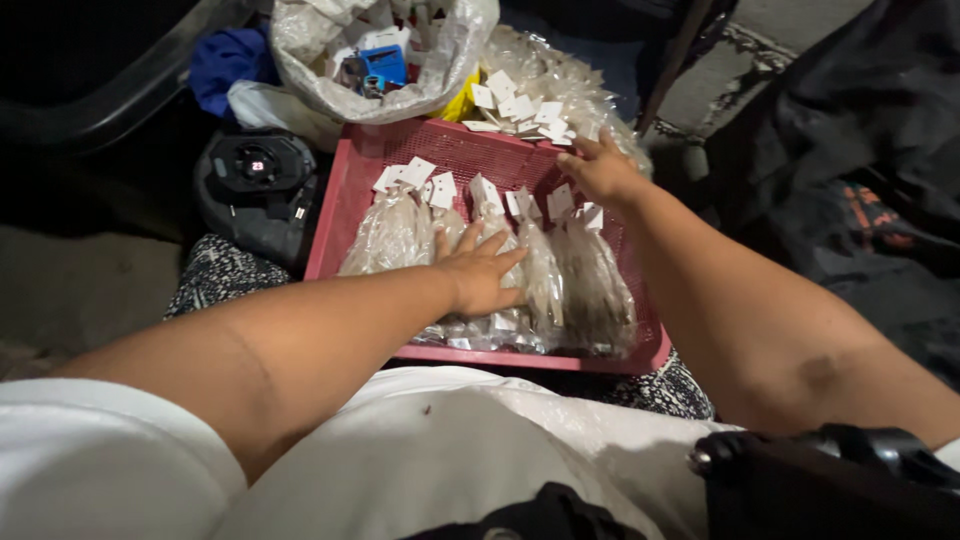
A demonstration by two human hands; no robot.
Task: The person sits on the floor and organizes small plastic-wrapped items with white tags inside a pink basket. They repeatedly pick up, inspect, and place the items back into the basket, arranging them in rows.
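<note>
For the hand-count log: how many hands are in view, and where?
2. The left hand rests flat on clear packets in the pink basket; the right hand reaches its far edge. None seem hidden.

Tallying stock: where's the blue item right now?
Head view, top centre: the blue item sits inside the clear plastic bag, just beyond the pink tray's far rim.

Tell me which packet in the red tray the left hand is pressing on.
The left hand lies flat on the middle clear packet; the others lie untouched.
</note>
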